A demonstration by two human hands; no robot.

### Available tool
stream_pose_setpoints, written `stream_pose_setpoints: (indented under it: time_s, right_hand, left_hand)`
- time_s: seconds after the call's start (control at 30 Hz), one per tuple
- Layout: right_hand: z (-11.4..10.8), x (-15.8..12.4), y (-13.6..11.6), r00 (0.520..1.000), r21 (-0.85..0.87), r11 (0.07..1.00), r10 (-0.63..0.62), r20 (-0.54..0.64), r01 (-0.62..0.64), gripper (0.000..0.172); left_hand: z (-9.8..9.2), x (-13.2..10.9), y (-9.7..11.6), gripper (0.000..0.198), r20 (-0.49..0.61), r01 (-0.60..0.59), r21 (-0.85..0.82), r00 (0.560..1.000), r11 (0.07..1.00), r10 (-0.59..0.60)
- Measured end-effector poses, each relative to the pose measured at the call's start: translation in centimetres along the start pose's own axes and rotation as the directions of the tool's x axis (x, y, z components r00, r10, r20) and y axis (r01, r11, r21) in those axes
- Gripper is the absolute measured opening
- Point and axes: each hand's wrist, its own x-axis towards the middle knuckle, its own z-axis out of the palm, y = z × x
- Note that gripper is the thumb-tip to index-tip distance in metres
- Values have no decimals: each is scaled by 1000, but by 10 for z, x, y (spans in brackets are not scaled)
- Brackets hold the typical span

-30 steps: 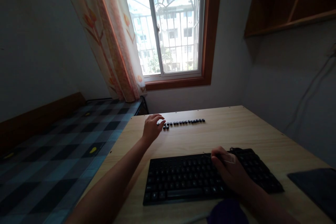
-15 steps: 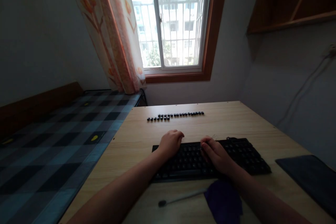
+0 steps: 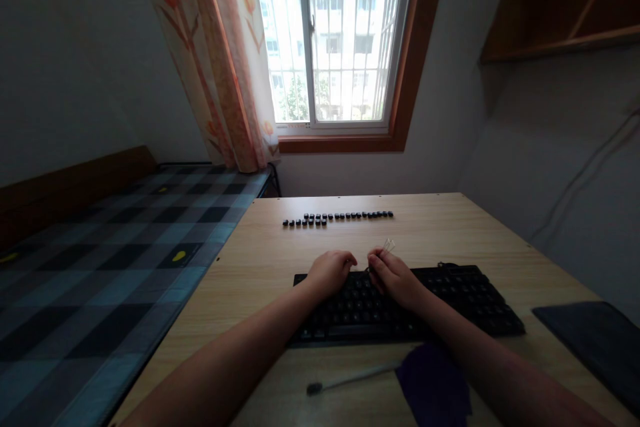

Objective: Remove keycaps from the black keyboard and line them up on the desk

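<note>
One bed [image 3: 125,267] with a checked cover takes up the left side, and beside it stands a pale wooden table [image 3: 425,230]. Beyond them is a window [image 3: 345,93], with a flowered curtain [image 3: 220,60] drawn to its left side; a brown shelf [image 3: 560,53] hangs on the wall at upper right.

On the table, a black keyboard [image 3: 360,317] lies under both hands, its number pad past the right wrist. A dark mat [image 3: 585,340] lies to its right, near but apart. Nearer the person is a purple cloth [image 3: 435,380], partly beneath the right forearm, and a long thin brush [image 3: 315,388] points its dark head leftward; whether its other end runs under the cloth is unclear.

The left hand [image 3: 331,273] is at the keyboard's upper left part, fingers curled; whether its grip holds anything cannot be told. Close to it, the right hand [image 3: 393,277] clenches a wire tool [image 3: 388,246], whose loops stick up out of the grip. Some dark bit shows at its fingertips, too small to make out.

Smallest are the black keycaps [image 3: 311,221], set in two rows near the table's far edge, the nearer row shorter and starting further left.
</note>
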Motion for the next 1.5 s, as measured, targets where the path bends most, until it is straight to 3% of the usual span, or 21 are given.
stream_pose_setpoints:
  time_s: [0.37, 0.67, 0.87, 1.07, 1.17, 1.33, 1.5]
  right_hand:
    - [-7, -4, 5, 987, 20, 998, 58, 150, -62, 38]
    - [4, -18, -20, 963, -341, 905, -205, 177, 255, 20]
    - [13, -22, -8, 988, -270, 952, -154, -17, 144, 25]
    - [14, -20, 3, 979, 82, 996, -8, -203, 25, 31]
    - [15, -19, 2, 973, 137, 990, 1, -229, 31, 30]
    - [14, -24, -3, 970, -97, 989, -132, -206, 114, 27]
    - [8, -30, -11, 931, -400, 873, -347, -111, 278, 21]
  left_hand:
    - [1, 1, -1, 27, 4, 6, 27, 1000, 1000, -6]
    - [3, 1, -2, 27, -5, 32, 29, 999, 999, -31]
    - [5, 2, -4, 27, -24, 15, 25, 1000, 1000, -14]
    - [1, 1, 0, 26, -22, 31, 23, 999, 999, -31]
    - [0, 1, 1, 26, -42, 7, 13, 999, 1000, -7]
    - [0, 0, -1, 27, -62, -31, -23, 998, 999, 30]
    - [-8, -2, 5, 28, -75, -71, -115, 995, 991, 62]
